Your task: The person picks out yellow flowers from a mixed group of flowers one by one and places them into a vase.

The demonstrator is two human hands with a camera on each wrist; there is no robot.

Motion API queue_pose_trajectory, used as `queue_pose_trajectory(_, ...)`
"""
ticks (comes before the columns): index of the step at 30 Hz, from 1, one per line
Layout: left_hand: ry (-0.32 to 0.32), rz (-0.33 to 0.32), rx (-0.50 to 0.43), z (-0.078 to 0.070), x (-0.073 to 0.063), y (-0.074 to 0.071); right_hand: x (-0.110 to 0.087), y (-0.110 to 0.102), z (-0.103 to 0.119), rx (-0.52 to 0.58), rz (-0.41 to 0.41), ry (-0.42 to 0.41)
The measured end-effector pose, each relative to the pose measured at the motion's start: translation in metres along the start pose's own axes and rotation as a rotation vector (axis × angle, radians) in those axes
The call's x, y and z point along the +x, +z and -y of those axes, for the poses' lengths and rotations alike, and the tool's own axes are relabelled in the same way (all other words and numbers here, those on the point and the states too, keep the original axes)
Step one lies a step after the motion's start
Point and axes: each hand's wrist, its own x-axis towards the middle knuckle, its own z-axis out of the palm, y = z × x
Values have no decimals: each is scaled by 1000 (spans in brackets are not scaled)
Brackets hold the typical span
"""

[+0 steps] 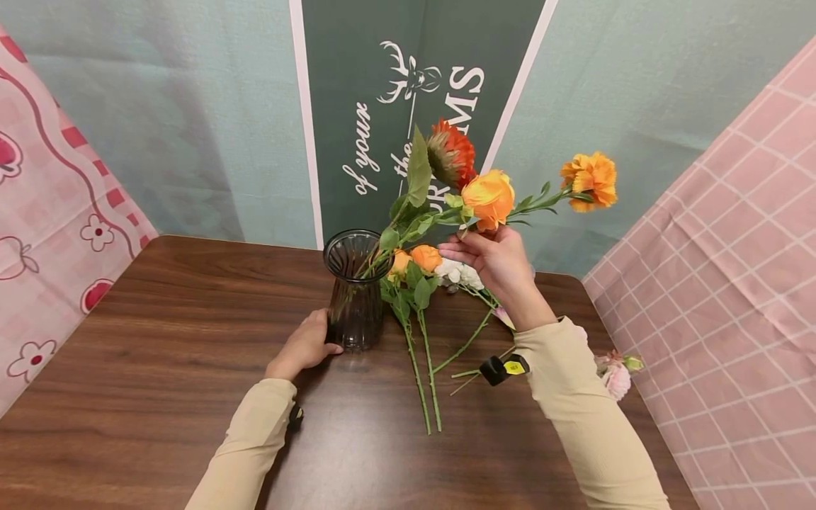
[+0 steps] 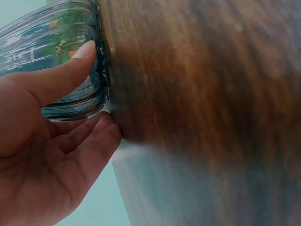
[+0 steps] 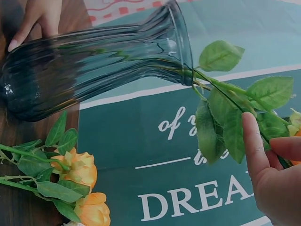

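A dark clear glass vase (image 1: 354, 312) with a flared rim stands upright on the table. My left hand (image 1: 306, 343) holds it low down, thumb on one side and fingers on the other, as the left wrist view shows. Several stems lean out over the rim to the right, bearing a red flower (image 1: 455, 154), an orange rose (image 1: 489, 198) and an orange carnation (image 1: 591, 182). Just below the rose, my right hand (image 1: 502, 268) pinches a stem; in the right wrist view its index finger (image 3: 253, 141) lies along the stem near green leaves (image 3: 230, 127).
On the wooden table (image 1: 191, 368), right of the vase, lie two orange roses (image 1: 426, 258) with long stems. White flowers (image 1: 460, 273) are behind them. A pink flower (image 1: 615, 379) lies beyond the right sleeve. Cloths hang at the back and both sides.
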Motion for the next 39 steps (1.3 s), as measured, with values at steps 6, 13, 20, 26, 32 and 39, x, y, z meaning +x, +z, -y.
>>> queue_pose_trajectory(6, 3, -4, -7, 0, 0, 0, 1, 3, -2, -33, 10, 17)
queue_pose_trajectory(13, 13, -17, -3, 0, -1, 0, 0, 5, -6, -87, 30, 16)
queue_pose_trajectory(20, 18, -19, -13, 0, -1, 0, 1, 9, -10, -141, 74, 9)
queue_pose_trajectory(26, 26, -31, -14, 1, -1, 1, 1, 13, -13, -194, 96, 18)
queue_pose_trajectory(32, 26, -31, -15, 1, -1, 1, 3, 17, -17, -231, 115, 5)
queue_pose_trajectory(39, 40, -43, -15, 2, -1, 1, 4, 19, -21, -258, 147, 12)
